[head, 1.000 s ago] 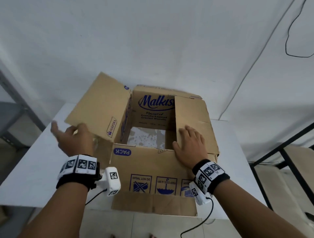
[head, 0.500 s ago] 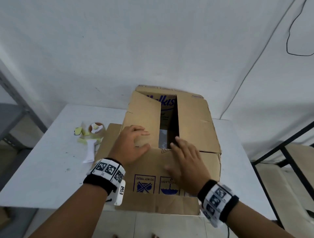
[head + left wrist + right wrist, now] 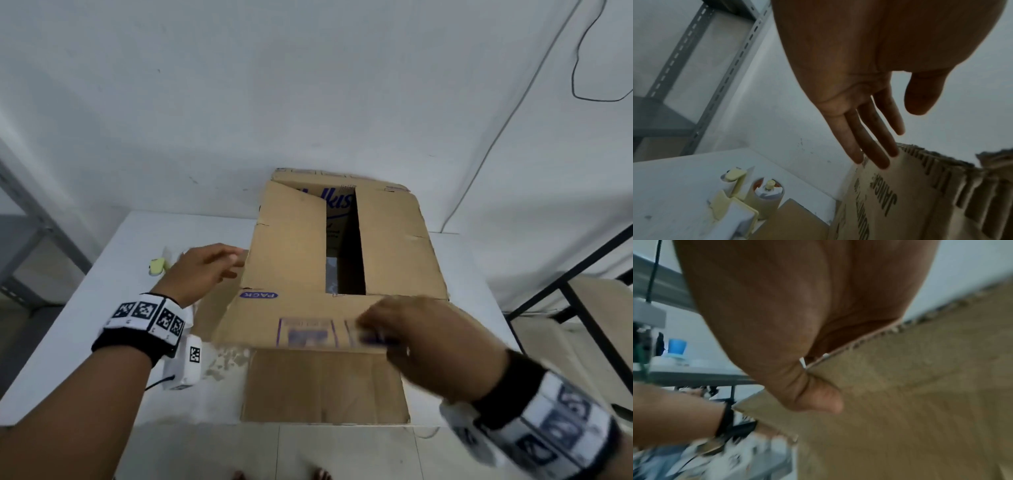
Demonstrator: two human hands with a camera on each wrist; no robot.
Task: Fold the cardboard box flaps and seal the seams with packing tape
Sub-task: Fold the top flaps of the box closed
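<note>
The brown cardboard box stands on the white table, its left flap and right flap folded in with a dark gap between them. My right hand grips the edge of the near flap, which is blurred; in the right wrist view the thumb lies against the flap. My left hand hovers by the box's left side with straight fingers, holding nothing. The tape dispenser lies on the table left of the box, mostly hidden in the head view.
A bottom flap sticks out flat toward me over the table edge. A grey metal rack stands at left, a black frame at right. The wall is close behind the box.
My left hand came off the left flap and moved left. My right hand slid back to the near flap's edge and took hold of it; the flap is in motion.
</note>
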